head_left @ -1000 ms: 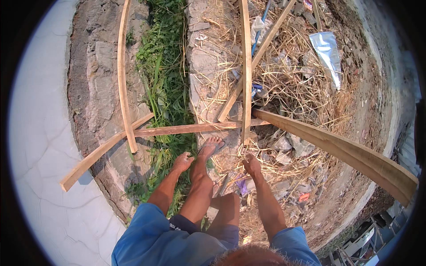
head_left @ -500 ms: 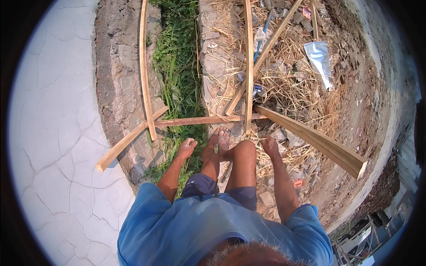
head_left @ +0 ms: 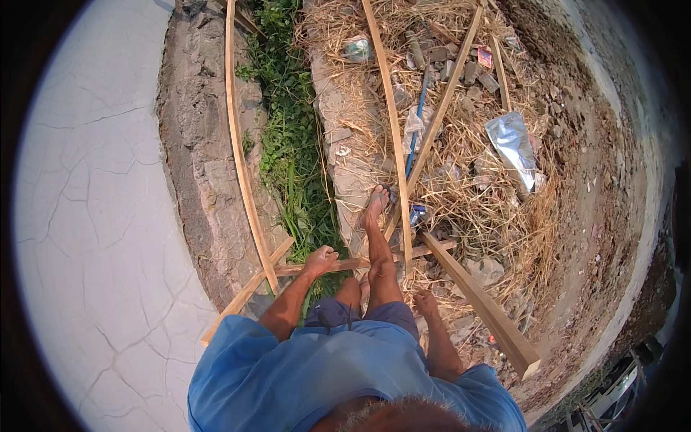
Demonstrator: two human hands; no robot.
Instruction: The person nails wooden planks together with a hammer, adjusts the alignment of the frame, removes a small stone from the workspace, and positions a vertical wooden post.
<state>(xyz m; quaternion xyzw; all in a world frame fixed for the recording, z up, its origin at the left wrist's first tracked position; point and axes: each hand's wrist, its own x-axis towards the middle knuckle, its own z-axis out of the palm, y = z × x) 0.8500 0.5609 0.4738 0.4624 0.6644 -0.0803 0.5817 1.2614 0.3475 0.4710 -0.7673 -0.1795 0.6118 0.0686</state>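
Observation:
My left hand (head_left: 320, 261), its fingers curled with nothing seen in them, hangs over the green ditch plants. Behind it in the view runs a wooden crosspiece (head_left: 351, 265); whether they touch I cannot tell. My right hand (head_left: 426, 302) hangs low by my right thigh, fingers loosely curled and nothing visible in them. Nearest to it are a thick wooden beam (head_left: 482, 306) slanting down to the right and the lower end of a long upright-running timber (head_left: 394, 137). My bare-toed foot (head_left: 376, 201) is set forward on the ditch's right-hand ledge.
On the left a long timber (head_left: 235, 137) and a slanting one (head_left: 248, 295) lie along the rough ledge beside cracked grey paving (head_left: 101, 216). To the right, straw (head_left: 468, 198), a diagonal timber (head_left: 445, 93), a blue pole (head_left: 417, 119) and a silver sheet (head_left: 511, 144) cover rubble.
I have stepped forward, one foot now farther ahead. The timbers and crosspiece sit closer to my body in view. My left hand has shifted right, over the crosspiece; my right hand appears lower.

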